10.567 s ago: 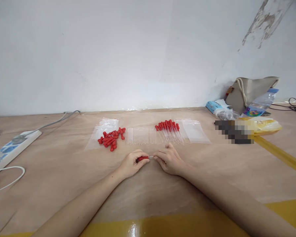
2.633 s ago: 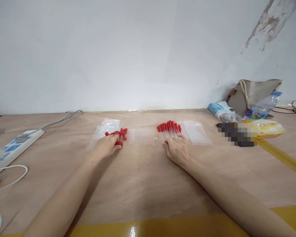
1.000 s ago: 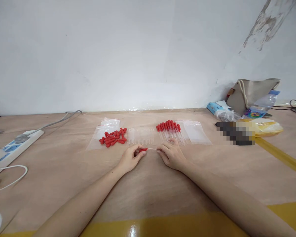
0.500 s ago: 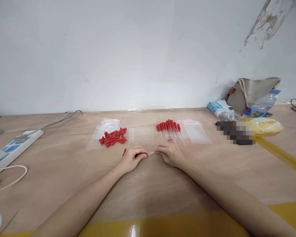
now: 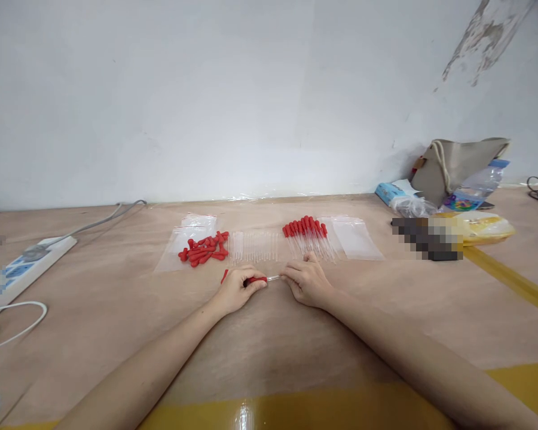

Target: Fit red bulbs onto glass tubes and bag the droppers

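Note:
My left hand (image 5: 237, 291) pinches a red rubber dropper bulb (image 5: 256, 279) between thumb and fingers. My right hand (image 5: 308, 280) is closed on a clear glass dropper tube (image 5: 273, 278), whose left end meets the bulb's mouth. How far the tube goes into the bulb I cannot tell. Another red bulb (image 5: 225, 276) shows partly from behind my left hand. Beyond that hand lies a pile of loose red bulbs (image 5: 204, 249). A row of bare glass tubes (image 5: 254, 246) lies in the middle. Past my right hand are several droppers with red bulbs fitted (image 5: 305, 227).
Clear zip bags (image 5: 358, 239) lie under and beside the droppers and the loose bulbs. At left is a power strip (image 5: 40, 263) with cables. A tissue pack (image 5: 392, 194), a grey bag (image 5: 461, 164) and a yellow packet (image 5: 488, 230) stand at right. A wall rises behind.
Both hands keep nearly the same place and hold, bulb and tube still end to end. The whole view has shifted slightly.

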A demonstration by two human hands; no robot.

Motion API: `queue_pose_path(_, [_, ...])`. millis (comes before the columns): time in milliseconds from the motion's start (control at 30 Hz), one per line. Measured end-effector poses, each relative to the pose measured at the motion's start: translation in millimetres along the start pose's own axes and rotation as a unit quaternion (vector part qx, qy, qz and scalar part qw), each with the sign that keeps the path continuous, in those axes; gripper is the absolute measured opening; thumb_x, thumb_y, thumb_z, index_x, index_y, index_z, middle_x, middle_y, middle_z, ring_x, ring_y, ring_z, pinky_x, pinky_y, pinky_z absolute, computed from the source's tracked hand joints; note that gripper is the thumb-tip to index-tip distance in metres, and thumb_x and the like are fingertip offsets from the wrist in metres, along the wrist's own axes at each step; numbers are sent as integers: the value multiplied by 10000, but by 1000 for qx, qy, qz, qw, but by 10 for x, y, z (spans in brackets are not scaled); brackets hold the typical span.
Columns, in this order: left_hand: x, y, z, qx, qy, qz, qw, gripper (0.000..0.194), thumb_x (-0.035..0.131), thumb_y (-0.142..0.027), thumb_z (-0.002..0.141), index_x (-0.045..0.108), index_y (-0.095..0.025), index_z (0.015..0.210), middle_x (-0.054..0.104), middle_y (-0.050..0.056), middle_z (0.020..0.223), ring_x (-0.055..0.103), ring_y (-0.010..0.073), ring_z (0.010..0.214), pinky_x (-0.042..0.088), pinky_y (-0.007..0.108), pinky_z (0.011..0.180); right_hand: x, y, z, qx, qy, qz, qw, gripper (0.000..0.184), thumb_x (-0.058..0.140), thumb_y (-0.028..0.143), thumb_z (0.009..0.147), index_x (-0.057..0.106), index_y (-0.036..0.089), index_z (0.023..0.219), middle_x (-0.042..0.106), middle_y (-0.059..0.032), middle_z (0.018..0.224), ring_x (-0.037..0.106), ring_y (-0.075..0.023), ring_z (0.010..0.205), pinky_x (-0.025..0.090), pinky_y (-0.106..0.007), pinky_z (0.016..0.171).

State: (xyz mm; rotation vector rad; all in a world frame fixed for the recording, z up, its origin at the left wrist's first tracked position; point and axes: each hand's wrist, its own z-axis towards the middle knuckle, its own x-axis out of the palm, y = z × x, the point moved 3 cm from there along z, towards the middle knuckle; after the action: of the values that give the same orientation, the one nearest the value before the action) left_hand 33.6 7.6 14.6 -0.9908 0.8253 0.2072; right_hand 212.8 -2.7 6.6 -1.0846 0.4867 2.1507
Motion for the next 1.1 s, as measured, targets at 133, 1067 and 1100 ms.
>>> queue_pose_path(133, [3,6,-5,-6,3,0,1000,182,529,-306,805,664,-183,812,611,35,748,537,142,698,420,253,640,33,42,24,12,10,4,1000,210,394,168,836,586,167,748,592,-11,662,426,-99,557,190,-297,661])
queue_pose_path(1067, [-397,161,-184,-123,-123,340,924,242,548,-381,751,481,-172,854,469,58,888,504,222,791,416,344,696,-127,-715,306,425,17,17,905,216,495,314,743,595,197,591,634,-10,621,554,-162,635,297,-284,664])
queue_pose_path(1100, [-402,164,-191,-132,-118,345,922,230,541,-370,757,477,-172,854,466,58,886,505,219,776,416,339,683,-100,-745,336,439,15,10,898,227,488,321,741,592,198,580,630,-10,612,556,-166,646,296,-297,694])
